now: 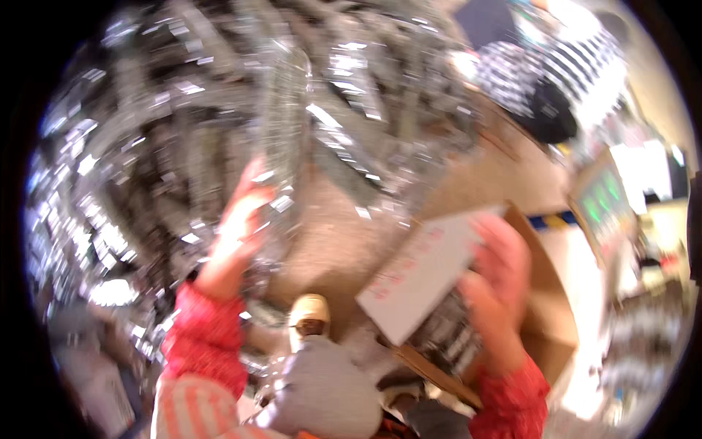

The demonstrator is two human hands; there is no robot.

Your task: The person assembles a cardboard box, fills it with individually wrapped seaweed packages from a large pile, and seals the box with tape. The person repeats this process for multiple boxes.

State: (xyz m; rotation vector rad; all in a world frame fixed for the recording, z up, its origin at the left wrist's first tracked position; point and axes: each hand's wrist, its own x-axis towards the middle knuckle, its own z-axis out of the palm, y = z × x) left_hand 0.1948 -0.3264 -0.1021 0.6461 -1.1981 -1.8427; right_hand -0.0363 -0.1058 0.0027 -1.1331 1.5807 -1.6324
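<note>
Motion blurs much of the view. My right hand grips a white card with red handwriting on it, thumb on the near side. The card is tilted over an open cardboard box, hiding part of its inside. Dark, plastic-wrapped items show in the box below the card. My left hand is at the near end of a long clear-plastic-wrapped bundle. Blur hides whether its fingers close on the plastic.
A large heap of similar wrapped bundles covers the left and far side. A person in a striped top is at the far right. A board with green marks stands beyond the box. My shoe is on the brown floor.
</note>
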